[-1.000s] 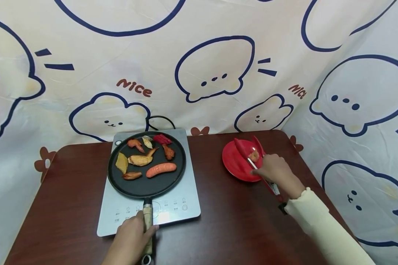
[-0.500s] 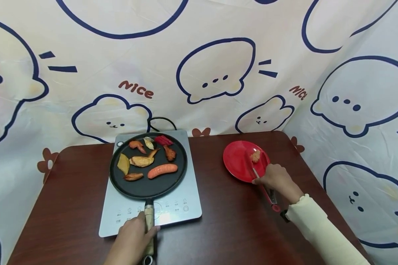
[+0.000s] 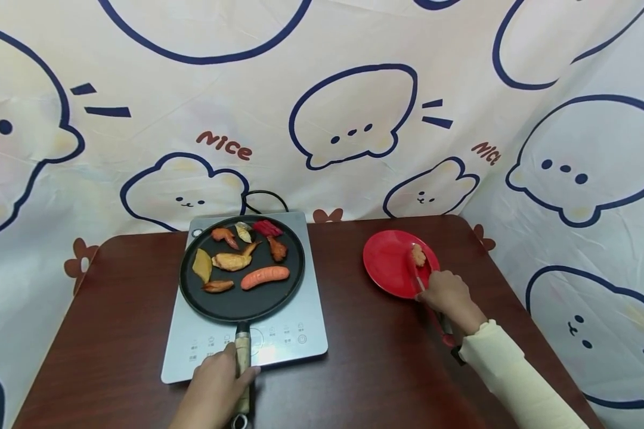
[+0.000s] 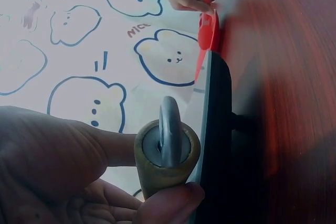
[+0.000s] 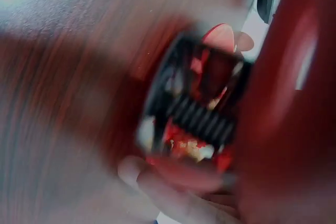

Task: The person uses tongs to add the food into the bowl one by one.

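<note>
My left hand (image 3: pixel 214 381) grips the wrapped handle (image 3: pixel 242 351) of a black frying pan (image 3: pixel 214 305); in the left wrist view the thumb and fingers curl round the handle (image 4: pixel 163 179) by its metal hanging ring (image 4: pixel 169 129). My right hand (image 3: pixel 452 298) holds red-tipped tongs (image 3: pixel 420 285) over a red plate (image 3: pixel 381 259). The tongs' tips meet a small tan crumbly-looking food piece (image 3: pixel 418 255) on the plate's right side; whether it is lifted I cannot tell. The right wrist view is blurred and shows the tongs' coiled spring (image 5: pixel 202 119).
The pan sits on a silver induction cooker (image 3: pixel 279 348). In it lie a sausage (image 3: pixel 265 277), a chicken wing (image 3: pixel 232 260), a small drumstick (image 3: pixel 276 249), a yellow slice (image 3: pixel 202 266) and several other pieces. A brown table (image 3: pixel 349 381) meets a patterned cloth backdrop (image 3: pixel 268 107).
The tongs' arms stood apart over the plate and have come together at the tan piece. That piece and the tongs have shifted slightly right. My left hand keeps its hold on the handle.
</note>
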A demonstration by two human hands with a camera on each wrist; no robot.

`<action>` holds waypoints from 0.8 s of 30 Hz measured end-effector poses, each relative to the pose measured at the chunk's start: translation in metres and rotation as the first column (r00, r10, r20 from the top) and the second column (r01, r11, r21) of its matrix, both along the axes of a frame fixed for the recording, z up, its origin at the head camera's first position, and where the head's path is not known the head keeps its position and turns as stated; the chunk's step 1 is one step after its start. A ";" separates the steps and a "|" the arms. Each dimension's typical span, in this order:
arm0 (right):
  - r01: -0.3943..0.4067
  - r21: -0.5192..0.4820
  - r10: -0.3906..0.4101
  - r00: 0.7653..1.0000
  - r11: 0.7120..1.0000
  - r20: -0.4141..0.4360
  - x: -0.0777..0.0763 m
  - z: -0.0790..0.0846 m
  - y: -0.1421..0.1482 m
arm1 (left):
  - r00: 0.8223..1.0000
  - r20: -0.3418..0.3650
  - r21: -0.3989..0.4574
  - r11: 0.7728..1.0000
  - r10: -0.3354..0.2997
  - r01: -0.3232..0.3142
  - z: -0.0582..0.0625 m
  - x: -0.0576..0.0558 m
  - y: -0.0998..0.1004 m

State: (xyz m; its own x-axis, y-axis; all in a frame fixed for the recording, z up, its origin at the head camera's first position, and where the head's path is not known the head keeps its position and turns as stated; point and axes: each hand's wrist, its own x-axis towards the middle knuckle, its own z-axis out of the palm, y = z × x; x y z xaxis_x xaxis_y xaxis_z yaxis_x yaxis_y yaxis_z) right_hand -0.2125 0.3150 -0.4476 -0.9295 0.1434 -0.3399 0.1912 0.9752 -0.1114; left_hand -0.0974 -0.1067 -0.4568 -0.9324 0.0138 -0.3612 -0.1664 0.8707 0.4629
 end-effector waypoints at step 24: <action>-0.211 0.053 0.216 0.968 0.976 -0.125 0.000 0.023 -0.022 | 1.000 0.025 -0.003 1.000 0.006 -0.006 0.000 -0.001 -0.001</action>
